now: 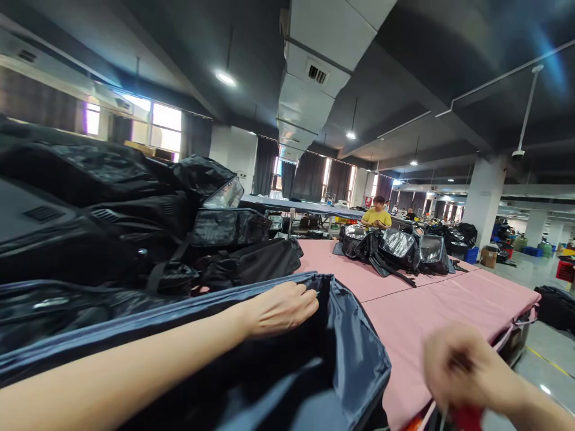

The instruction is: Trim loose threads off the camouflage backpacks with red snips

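Note:
A large open bag point(359, 353), black with a shiny blue-grey lining, fills the lower middle, its mouth facing me. Across the opening reaches my left hand point(283, 308), closed with bent fingers on the bag's inner wall, just under the far rim near the corner. A tiny teal speck shows at its fingertips. Off to the right, over the pink table edge, my right hand point(467, 368) is blurred by motion and apart from the bag. Its fingers are curled. Something red point(467, 416) shows below that hand, too smeared to name.
Black bags point(135, 221) are heaped high on the left. More bags with clear or silvery panels point(398, 248) stand farther along the pink-covered table point(431, 305). A person in a yellow top point(377, 216) is behind them. Another dark bundle point(557, 308) lies on the floor at right.

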The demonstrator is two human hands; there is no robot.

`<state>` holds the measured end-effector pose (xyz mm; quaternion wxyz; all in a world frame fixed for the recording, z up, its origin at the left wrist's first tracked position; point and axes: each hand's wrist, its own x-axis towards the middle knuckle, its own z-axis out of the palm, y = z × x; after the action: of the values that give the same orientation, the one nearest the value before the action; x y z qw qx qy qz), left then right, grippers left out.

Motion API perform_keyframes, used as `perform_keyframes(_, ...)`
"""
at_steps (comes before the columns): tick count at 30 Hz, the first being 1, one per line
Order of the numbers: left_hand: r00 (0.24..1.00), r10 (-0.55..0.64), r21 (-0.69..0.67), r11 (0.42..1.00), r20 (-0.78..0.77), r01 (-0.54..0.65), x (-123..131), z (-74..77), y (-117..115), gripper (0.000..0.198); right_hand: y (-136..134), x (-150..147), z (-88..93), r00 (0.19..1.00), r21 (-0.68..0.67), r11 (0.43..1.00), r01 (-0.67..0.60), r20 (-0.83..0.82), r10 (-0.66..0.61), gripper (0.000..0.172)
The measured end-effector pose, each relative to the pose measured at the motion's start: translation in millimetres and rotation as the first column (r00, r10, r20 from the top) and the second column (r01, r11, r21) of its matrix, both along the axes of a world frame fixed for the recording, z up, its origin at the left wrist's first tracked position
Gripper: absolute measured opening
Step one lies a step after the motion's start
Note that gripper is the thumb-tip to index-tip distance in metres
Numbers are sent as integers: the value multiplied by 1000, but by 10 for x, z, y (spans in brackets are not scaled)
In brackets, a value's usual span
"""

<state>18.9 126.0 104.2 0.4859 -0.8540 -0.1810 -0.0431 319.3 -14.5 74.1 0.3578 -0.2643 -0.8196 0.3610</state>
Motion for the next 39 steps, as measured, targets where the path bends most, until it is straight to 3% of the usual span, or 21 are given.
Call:
perform_keyframes(3,1000,-11,18,1000,3,11,3,0,-34,16,488,-109,432,983,141,973,180,-57,-173,36)
perform_keyframes(4,1000,-15,21,1000,1,15,7,0,-48,16,664,-212,539,965,228,938,262,-45,-259,28)
perform_keyframes(5,1000,-21,23,1000,-2,21,10,1,-63,15,836,-338,617,927,345,866,360,-27,-375,20)
perform_keyframes(7,999,-34,25,999,-8,34,8,3,-101,13,1144,-615,689,864,465,786,407,83,-496,10)
perform_keyframes(11,999,-44,36,998,-10,45,-33,19,-195,14,1549,-1014,636,799,480,791,379,262,-542,7)
perform_keyframes(15,998,-64,39,997,9,64,-8,43,-216,14,1755,-1086,655,761,457,819,345,375,-530,17)
perform_keyframes(21,996,-77,-23,997,35,78,443,-11,-98,11,1848,-1036,728,714,446,856,262,507,-482,32)
perform_keyframes(24,999,-11,-78,997,41,14,622,-56,-90,14,1856,-998,647,705,487,841,235,510,-493,27)
perform_keyframes(27,986,138,-120,985,99,-126,663,-93,-146,14,1909,-962,549,702,528,819,224,496,-511,25)
perform_keyframes(32,895,424,-239,891,139,-385,644,-114,-254,12,2041,-956,440,697,555,794,247,467,-544,26)
perform_keyframes(39,841,537,-389,790,68,-473,433,-12,-495,9,2227,-862,344,622,581,757,298,484,-616,33)
